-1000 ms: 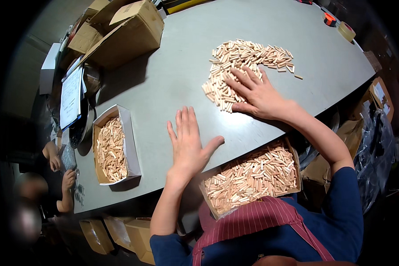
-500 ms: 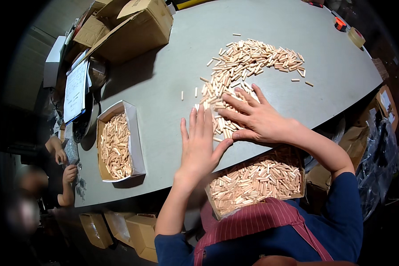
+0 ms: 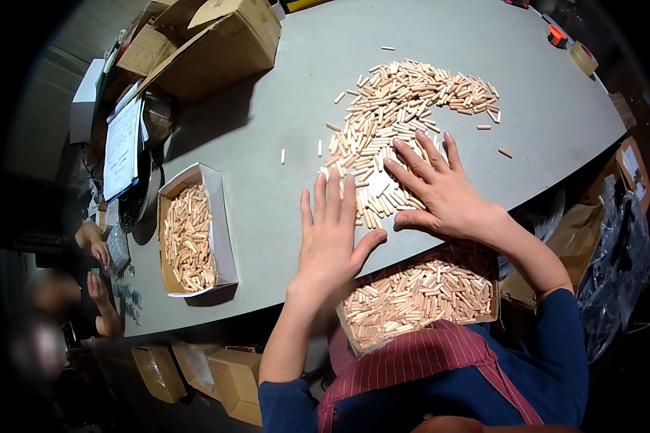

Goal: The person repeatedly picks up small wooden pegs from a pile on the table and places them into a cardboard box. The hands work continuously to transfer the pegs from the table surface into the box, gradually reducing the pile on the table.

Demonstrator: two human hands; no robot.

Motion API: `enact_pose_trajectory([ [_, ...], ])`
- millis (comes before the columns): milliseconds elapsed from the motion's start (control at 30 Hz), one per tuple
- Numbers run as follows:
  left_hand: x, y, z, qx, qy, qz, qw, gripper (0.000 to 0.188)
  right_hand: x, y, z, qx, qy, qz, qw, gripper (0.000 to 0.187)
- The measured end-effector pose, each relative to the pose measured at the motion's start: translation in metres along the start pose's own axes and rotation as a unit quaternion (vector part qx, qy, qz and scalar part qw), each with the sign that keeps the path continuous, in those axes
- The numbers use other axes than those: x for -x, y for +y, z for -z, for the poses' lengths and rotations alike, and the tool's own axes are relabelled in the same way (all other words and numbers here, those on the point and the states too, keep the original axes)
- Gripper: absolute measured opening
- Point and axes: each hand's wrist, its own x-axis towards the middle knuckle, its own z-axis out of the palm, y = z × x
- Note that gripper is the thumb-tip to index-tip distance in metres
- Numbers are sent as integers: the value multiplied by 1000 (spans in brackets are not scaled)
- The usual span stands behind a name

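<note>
A curved pile of short wooden dowels (image 3: 386,108) spreads over the grey table (image 3: 310,79). My left hand (image 3: 330,224) lies flat at the pile's near left side, fingers stretched away from me and thumb out to the right. Opposite it, my right hand (image 3: 440,187) rests with spread fingers on the pile's near right side, covering some dowels. Between the two hands more dowels show in a loose layer. Neither hand grips anything. Below the table edge, against my apron, sits an open box full of dowels (image 3: 419,296).
On the left stands a white carton of dowels (image 3: 227,238). Behind it are a clipboard with paper (image 3: 123,151) and a large cardboard box (image 3: 231,58). A tape roll (image 3: 583,58) and an orange-black item (image 3: 556,36) lie far right. Another person's hands (image 3: 97,267) work at the left edge.
My right hand has moved right, away from the left hand, uncovering dowels between them. My left hand has shifted slightly right. A stray dowel at left lies farther left.
</note>
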Motion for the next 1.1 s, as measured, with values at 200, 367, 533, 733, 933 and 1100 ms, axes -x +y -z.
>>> enact_pose_trajectory([
  [200, -1, 0, -1, -13, -4, 7, 1000, 104, -1, -8, 5, -26, -50, 31, 998, 97],
  [367, 0, 4, 0, -2, 11, 28, 1000, 107, 5, 21, 14, -164, 126, -51, 977, 70],
  [533, -1, 6, 2, 19, 2, -37, 999, 103, 42, 34, 16, -342, 218, -198, 892, 52],
  [733, -5, 14, 0, -10, -33, -84, 996, 96, 63, 26, 21, -291, 237, -151, 914, 40],
  [933, -1, 15, -6, -11, -20, -9, 1000, 95, 84, 36, 18, -180, 269, -250, 912, 41],
  [1100, -4, 19, -1, -22, -13, -32, 999, 99, 87, 27, 15, -103, 174, -212, 956, 45],
])
